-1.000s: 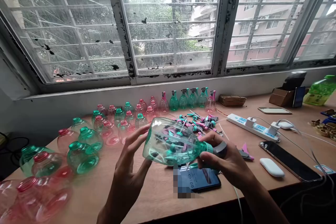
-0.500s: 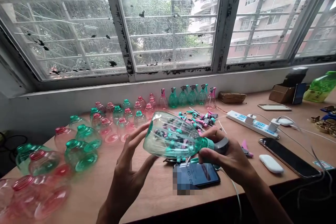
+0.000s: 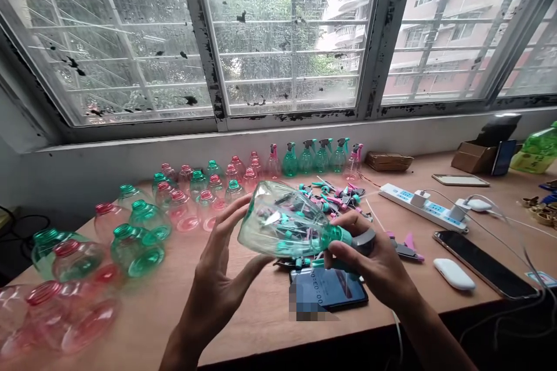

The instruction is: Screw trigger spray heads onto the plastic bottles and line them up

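Observation:
I hold a clear green plastic bottle [image 3: 278,223] on its side above the table, neck pointing right. My left hand [image 3: 217,278] cups its wide base, with thumb and fingers curled around it. My right hand [image 3: 374,264] is closed around the bottle's neck and the grey spray head [image 3: 364,239] fitted there. Below the bottle a phone [image 3: 328,290] lies on the table with its screen lit.
Several empty green and pink bottles [image 3: 139,232] stand on the left of the wooden table [image 3: 243,324]. Loose spray triggers [image 3: 331,194] lie behind. Assembled spray bottles [image 3: 313,157] line the wall. A power strip [image 3: 420,206], another phone [image 3: 483,264] and a white case [image 3: 454,274] sit right.
The bottle has turned slightly in my hands and my left fingers have wrapped further around its base. The view has shifted a little.

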`<state>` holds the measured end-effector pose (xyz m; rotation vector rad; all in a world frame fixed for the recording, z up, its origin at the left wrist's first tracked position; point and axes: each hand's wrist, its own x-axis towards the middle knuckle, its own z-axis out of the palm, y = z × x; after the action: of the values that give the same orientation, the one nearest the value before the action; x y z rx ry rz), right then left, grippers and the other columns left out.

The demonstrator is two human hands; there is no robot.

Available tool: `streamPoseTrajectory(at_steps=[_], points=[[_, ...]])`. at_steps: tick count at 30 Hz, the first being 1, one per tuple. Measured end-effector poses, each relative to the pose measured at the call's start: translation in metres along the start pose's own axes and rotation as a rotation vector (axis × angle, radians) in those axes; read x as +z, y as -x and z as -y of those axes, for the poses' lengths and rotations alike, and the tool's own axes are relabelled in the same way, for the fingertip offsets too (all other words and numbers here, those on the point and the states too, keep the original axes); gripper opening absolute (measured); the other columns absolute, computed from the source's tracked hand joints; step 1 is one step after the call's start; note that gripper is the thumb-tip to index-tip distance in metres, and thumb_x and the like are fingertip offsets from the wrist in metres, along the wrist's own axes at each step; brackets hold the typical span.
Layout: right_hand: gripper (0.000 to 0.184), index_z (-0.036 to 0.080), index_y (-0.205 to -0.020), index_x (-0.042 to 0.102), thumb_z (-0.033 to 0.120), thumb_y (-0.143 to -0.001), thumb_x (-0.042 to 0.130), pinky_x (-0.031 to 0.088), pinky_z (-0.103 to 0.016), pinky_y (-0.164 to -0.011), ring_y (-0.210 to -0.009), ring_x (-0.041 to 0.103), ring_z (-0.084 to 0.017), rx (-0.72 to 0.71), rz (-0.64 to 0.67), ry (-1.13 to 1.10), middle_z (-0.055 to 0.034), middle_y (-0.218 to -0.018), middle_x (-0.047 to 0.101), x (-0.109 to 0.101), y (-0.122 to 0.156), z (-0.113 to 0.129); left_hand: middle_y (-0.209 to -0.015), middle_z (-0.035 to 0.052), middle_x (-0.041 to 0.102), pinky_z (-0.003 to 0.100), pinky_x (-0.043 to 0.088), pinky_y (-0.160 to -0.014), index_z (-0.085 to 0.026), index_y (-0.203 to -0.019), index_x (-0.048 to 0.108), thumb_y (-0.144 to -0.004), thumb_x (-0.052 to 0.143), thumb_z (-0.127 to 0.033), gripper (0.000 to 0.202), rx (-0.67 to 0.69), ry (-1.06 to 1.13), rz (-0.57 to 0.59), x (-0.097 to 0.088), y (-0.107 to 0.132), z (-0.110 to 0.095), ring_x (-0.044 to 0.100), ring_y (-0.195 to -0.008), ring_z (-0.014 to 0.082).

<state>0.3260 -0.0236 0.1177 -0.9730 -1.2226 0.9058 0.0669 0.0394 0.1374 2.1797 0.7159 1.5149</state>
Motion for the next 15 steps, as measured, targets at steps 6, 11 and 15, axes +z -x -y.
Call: streamPoseTrajectory(at_steps=[6,11,15], points=[[0.028,0.025,-0.107,0.069,0.038,-0.093,0.089,0.051,-0.023,-0.051,-0.057,0.066,-0.013,-0.112,0.064,0.045,0.0047,-0.075,0.069,0.001,0.001,-0.006,-0.169,0.0018,0.055,0.045,0.045,-0.131,-0.041,-0.148,0.057,-0.100,0.076,-0.039,0.051,-0.090,0.089,0.001,0.002,0.004,0.003,0.046,-0.161,0.0267],[0.032,0.027,-0.109,0.058,0.046,-0.099,0.081,0.052,-0.021,-0.051,-0.061,0.074,-0.016,0.015,0.173,-0.186,0.0033,-0.072,0.077,-0.007,-0.001,-0.007,-0.175,-0.0003,0.045,0.051,0.038,-0.135,-0.047,-0.159,0.048,-0.103,0.072,-0.028,0.064,0.034,-0.015,0.045,-0.002,0.005,0.007,0.037,-0.165,0.0271],[0.029,0.026,-0.107,0.061,0.041,-0.098,0.084,0.053,-0.020,-0.054,-0.063,0.074,-0.015,-0.045,0.144,-0.103,0.0038,-0.075,0.076,-0.006,0.001,-0.007,-0.171,0.0053,0.050,0.062,0.035,-0.134,-0.044,-0.160,0.045,-0.100,0.076,-0.036,0.068,-0.091,0.030,0.105,-0.005,0.010,0.011,0.041,-0.162,0.0343]])
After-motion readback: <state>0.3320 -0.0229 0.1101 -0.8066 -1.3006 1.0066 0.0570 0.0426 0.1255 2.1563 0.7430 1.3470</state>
